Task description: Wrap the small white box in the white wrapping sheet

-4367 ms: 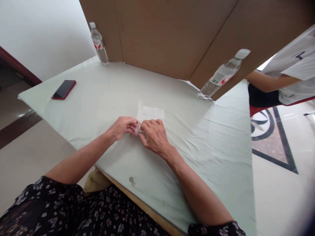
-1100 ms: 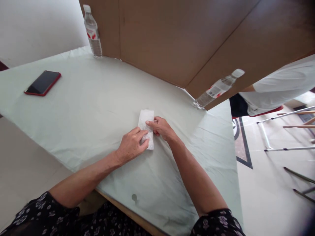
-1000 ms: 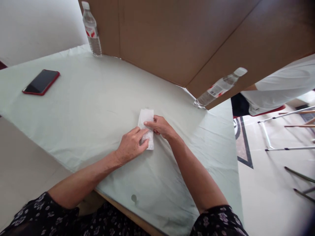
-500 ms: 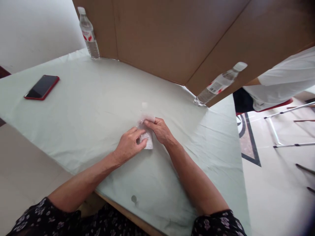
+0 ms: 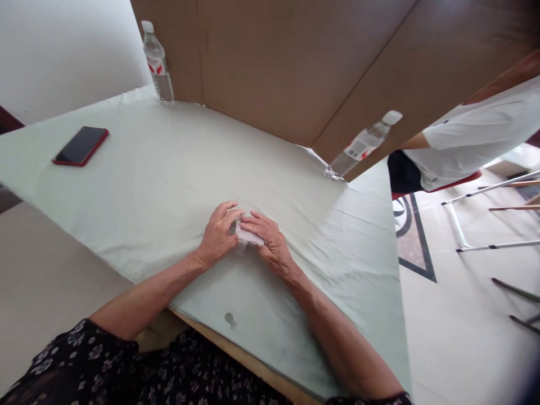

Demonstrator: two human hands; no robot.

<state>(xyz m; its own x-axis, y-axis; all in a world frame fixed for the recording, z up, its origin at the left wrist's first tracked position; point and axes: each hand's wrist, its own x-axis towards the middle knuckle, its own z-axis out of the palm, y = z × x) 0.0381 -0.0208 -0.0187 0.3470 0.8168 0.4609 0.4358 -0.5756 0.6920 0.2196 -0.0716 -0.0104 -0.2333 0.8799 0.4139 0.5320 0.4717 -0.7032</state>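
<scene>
A small white packet [image 5: 250,236] lies between my two hands just above the tablecloth, and a see-through flap sticks out below its near edge. My right hand [image 5: 272,242] holds it from the right, with the fingers laid over the top and the thumb at the near edge. From the left, my left hand [image 5: 218,234] curls around the packet's left end. Its thumb and fingertips touch the edge, and a small gap shows between them. Part of the packet is hidden under the right fingers.
A pale green cloth [image 5: 160,185] covers the table. A phone in a red case [image 5: 81,146] lies at the left. Brown cardboard [image 5: 270,67] stands behind, with water bottles [image 5: 158,70] at its left and right [image 5: 358,149]. Beyond it, a person in a white shirt [image 5: 485,129] sits.
My right hand has turned over the packet, its fingers now on top. My left hand has moved up to the packet's left end. A small white square beyond the hands no longer shows.
</scene>
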